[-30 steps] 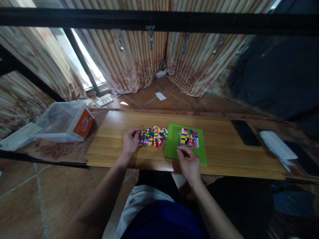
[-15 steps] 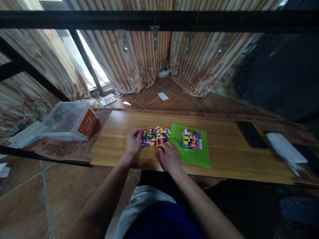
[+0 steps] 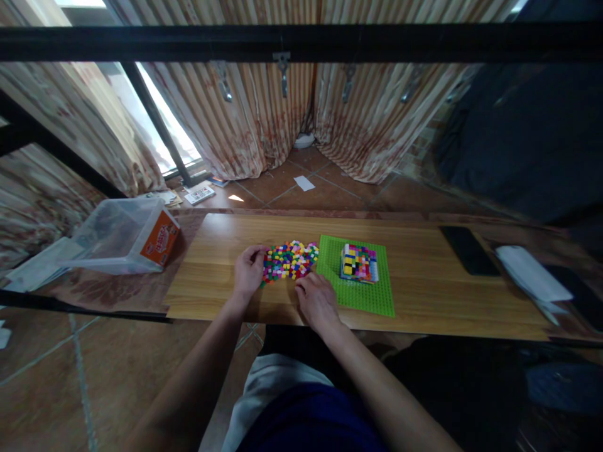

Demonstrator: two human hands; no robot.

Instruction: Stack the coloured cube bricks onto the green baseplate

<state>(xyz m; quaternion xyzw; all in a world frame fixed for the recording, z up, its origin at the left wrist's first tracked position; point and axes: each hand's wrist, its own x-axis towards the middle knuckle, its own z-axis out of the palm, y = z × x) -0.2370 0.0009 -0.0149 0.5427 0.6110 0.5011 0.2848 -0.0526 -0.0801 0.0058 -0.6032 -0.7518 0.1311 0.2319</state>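
A loose heap of small multicoloured toy bricks (image 3: 291, 258) lies on the wooden table between my hands. My left hand (image 3: 249, 271) rests at the heap's left edge, thumb and fingers drawn together; whatever is between them is too small to make out. At the heap's near right side is my right hand (image 3: 317, 299), back up, with curled fingers that hide anything in them. Just right of it lies a green studded baseplate (image 3: 365, 300). On the plate stands a block-shaped build of coloured bricks (image 3: 360, 263), with white and bluish sides; neither hand touches it.
A clear plastic bin (image 3: 113, 235) with an orange label stands left of the wooden table (image 3: 207, 251). A dark phone-like slab (image 3: 468, 251) and a white object (image 3: 532, 273) lie at the right. A black horizontal bar (image 3: 188, 44) crosses above.
The view has shifted slightly. My right hand's fingertips have drawn back a little from the heap, towards me. My left hand stays at the heap's left edge.
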